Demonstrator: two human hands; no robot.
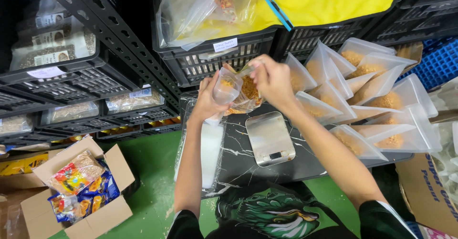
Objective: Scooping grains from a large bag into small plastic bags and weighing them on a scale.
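Both hands [241,88] raised, gripping pouch [228,88].

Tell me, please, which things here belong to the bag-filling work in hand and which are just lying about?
In use:
- left hand holding a small clear bag
- right hand over its mouth
- bag of orange crumbs
- metal scale
- filled bags stacked on the right

Lying about:
- cardboard box of snack packets
- black crates
- yellow cloth

Bright even overhead light, soft shadows, slight wide-angle bending at edges, mostly sharp
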